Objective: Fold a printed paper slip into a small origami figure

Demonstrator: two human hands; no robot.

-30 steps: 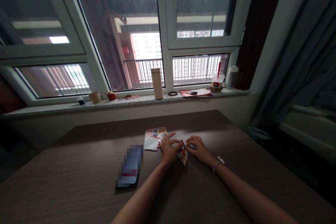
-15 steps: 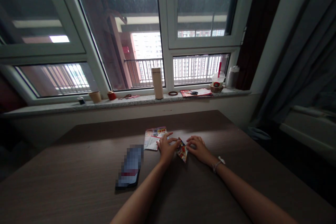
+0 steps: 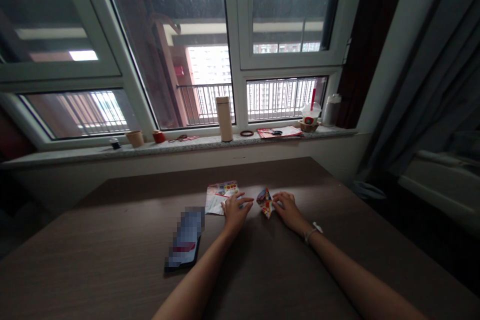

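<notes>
the small folded paper (image 3: 264,202) is light, so a bump from a finger could push it over or make it slide on the smooth desk (image 3: 93,260). if its folds are not pressed down hard, it could spring open. the paper sits on the desk between the two hands. it has a pointy shape, with red, yellow and white bits on it.

the left hand (image 3: 235,212) is close by, and its grip is open, with the fingers spread out, so it holds nothing. the right hand (image 3: 288,210) is just beside the paper on the other side. its grip is loose and not clamped on the paper. its fingers (image 3: 278,200) may touch the paper, but i cannot tell.

a flat printed sheet (image 3: 221,197) lies near the left hand, and a phone (image 3: 185,237), blurred out, lies on the desk to that hand's left.
</notes>
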